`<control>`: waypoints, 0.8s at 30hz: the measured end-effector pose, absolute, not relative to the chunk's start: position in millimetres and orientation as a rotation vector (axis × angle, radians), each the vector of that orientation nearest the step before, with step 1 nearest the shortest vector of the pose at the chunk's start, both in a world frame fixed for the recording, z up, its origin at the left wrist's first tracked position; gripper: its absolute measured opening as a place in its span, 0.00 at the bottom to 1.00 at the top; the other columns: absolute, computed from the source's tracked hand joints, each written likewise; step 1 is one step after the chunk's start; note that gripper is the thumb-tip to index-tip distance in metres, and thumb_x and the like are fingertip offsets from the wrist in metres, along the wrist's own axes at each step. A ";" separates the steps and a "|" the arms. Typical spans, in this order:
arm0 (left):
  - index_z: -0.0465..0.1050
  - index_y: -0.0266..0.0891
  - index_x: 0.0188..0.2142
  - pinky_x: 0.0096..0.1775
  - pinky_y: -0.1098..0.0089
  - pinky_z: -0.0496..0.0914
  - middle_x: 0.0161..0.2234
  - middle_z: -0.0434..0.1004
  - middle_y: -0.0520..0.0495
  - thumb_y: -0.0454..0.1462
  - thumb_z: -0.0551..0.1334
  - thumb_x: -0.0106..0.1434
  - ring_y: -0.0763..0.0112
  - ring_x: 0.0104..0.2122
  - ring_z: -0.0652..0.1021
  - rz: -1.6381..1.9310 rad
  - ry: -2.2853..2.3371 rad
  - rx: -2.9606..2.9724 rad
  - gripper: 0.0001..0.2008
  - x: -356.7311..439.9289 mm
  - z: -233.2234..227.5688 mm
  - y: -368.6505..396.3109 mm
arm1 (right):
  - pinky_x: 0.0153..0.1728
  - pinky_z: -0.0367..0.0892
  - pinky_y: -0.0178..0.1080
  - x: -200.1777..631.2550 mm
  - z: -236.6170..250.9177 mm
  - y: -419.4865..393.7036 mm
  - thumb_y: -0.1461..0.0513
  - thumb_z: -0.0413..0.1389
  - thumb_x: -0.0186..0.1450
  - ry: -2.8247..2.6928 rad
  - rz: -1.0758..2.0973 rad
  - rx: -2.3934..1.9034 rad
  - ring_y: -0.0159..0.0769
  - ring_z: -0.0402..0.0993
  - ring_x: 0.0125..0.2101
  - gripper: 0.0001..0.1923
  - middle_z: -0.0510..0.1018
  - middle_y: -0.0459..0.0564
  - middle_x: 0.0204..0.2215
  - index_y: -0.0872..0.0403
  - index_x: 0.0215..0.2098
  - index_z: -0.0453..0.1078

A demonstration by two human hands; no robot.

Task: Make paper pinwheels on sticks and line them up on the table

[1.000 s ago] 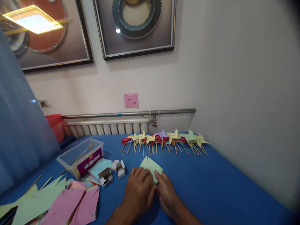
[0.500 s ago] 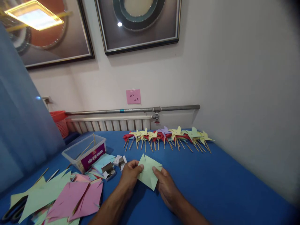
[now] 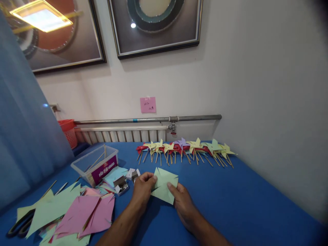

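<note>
Both hands, left hand (image 3: 142, 190) and right hand (image 3: 183, 202), pinch one green paper square (image 3: 164, 186) above the blue table (image 3: 230, 201), a pinwheel row (image 3: 184, 150) by the wall.

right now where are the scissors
In the head view the scissors lie at the far left near edge of the blue table, partly under the cut paper pile, well left of both hands.
</note>
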State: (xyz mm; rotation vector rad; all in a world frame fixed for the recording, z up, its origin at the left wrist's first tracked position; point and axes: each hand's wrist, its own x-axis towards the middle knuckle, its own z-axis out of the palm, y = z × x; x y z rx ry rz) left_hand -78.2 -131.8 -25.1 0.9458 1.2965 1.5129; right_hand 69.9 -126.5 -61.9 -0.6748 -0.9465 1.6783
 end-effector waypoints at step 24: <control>0.76 0.39 0.30 0.38 0.69 0.67 0.31 0.77 0.49 0.28 0.57 0.63 0.69 0.34 0.76 1.512 1.522 2.095 0.10 -78.8 -27.1 -143.7 | 0.40 0.75 0.46 68.7 -65.5 -123.0 0.46 0.68 0.59 -0.956 1.667 -0.731 0.50 0.84 0.37 0.23 0.86 0.52 0.31 0.54 0.41 0.79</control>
